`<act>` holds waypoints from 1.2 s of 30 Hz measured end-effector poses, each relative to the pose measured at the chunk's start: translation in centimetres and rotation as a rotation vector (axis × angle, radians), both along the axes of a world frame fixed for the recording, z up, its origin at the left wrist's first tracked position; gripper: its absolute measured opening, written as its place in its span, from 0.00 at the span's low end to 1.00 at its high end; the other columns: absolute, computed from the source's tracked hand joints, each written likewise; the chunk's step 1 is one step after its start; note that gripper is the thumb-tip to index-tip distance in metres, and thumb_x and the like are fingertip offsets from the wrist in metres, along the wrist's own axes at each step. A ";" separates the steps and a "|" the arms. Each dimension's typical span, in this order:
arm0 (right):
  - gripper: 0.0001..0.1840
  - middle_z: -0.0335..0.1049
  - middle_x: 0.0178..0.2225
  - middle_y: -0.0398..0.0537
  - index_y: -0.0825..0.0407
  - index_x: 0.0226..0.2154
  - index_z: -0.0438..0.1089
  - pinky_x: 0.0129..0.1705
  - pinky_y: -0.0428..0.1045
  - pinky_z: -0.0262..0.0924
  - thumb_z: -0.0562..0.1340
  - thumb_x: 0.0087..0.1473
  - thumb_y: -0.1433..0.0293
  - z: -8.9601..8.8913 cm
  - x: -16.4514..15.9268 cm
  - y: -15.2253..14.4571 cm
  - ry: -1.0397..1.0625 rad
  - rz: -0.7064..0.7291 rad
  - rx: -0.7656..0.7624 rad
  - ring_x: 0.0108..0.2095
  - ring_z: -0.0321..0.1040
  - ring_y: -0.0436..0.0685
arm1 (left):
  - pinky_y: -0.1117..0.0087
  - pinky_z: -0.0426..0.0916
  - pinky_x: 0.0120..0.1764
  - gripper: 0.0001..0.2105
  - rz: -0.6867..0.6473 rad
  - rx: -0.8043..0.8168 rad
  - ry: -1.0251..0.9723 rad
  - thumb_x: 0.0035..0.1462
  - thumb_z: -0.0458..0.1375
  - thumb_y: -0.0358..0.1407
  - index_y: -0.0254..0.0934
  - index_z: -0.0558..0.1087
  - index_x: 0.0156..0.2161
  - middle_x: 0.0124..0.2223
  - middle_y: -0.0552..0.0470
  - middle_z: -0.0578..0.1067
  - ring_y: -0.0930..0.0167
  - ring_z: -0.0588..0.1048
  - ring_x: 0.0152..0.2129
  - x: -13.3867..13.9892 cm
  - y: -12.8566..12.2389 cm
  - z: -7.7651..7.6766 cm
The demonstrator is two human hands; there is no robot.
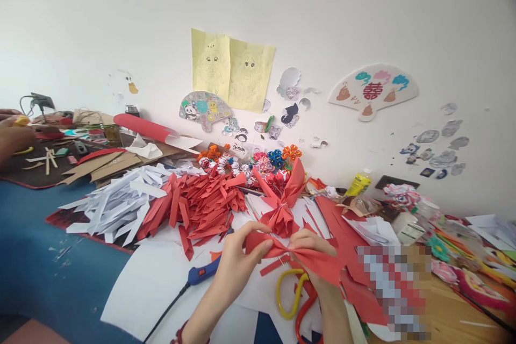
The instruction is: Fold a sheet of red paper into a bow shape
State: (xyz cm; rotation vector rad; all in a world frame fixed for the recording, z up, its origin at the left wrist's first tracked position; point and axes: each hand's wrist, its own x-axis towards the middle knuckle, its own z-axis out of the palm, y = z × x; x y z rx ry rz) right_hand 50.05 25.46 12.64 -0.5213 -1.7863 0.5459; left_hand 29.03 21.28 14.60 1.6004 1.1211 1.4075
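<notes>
Between my two hands is a folded red paper piece (322, 262), gathered narrow at its middle and fanning out at the ends. My left hand (242, 252) pinches its left part between thumb and fingers. On the right part my right hand (312, 247) is closed, with several fingers behind the paper. Just beyond my hands lies a red paper bow (282, 212) with pleated, spread ends. Scissors (288, 309) with one yellow and one red handle rest below my hands, partly covered by my right wrist. A blue corded tool (201, 273) lies by my left forearm, its front end hidden.
White folded strips (124, 199) and red folded strips (205, 199) are heaped at left. Flowers (276, 158) line the wall behind. Red sheets (346, 236), a yellow bottle (358, 183) and clutter fill the right. Another person's hand (14, 137) is at far left.
</notes>
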 end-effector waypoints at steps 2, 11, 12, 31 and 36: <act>0.09 0.76 0.32 0.46 0.42 0.35 0.79 0.33 0.53 0.69 0.63 0.59 0.72 0.1 -0.1 -0.1 -0.011 0.003 0.002 0.32 0.73 0.59 | 0.73 0.64 0.28 0.10 -0.005 -0.013 -0.025 0.61 0.61 0.44 0.39 0.75 0.40 0.28 0.55 0.75 0.73 0.70 0.22 0.1 0.0 -0.1; 0.10 0.76 0.29 0.48 0.48 0.31 0.79 0.31 0.51 0.67 0.63 0.61 0.65 -0.3 -0.1 0.3 0.034 0.051 0.016 0.29 0.73 0.57 | 0.73 0.68 0.31 0.05 0.051 0.074 0.057 0.61 0.62 0.38 0.40 0.76 0.39 0.34 0.54 0.80 0.71 0.75 0.28 0.2 0.0 -0.3; 0.10 0.76 0.29 0.48 0.48 0.31 0.79 0.31 0.51 0.67 0.63 0.61 0.65 -0.3 -0.1 0.3 0.032 0.053 0.014 0.29 0.73 0.57 | 0.73 0.68 0.31 0.05 0.059 0.083 0.065 0.61 0.62 0.38 0.39 0.76 0.39 0.34 0.54 0.80 0.71 0.76 0.29 0.2 0.0 -0.4; 0.04 0.75 0.32 0.44 0.45 0.34 0.76 0.35 0.51 0.70 0.68 0.56 0.72 0.8 -0.2 -0.8 -0.036 -0.031 -0.004 0.33 0.73 0.57 | 0.73 0.70 0.36 0.03 0.124 0.175 0.135 0.62 0.61 0.35 0.40 0.76 0.39 0.35 0.55 0.82 0.71 0.78 0.30 0.6 -0.4 -0.2; 0.03 0.74 0.31 0.45 0.45 0.33 0.74 0.35 0.52 0.71 0.65 0.58 0.71 0.5 -0.5 -0.8 -0.036 -0.060 -0.037 0.34 0.73 0.58 | 0.67 0.67 0.43 0.06 0.181 0.269 0.215 0.63 0.60 0.34 0.42 0.75 0.46 0.43 0.52 0.82 0.67 0.78 0.39 0.5 -0.7 0.1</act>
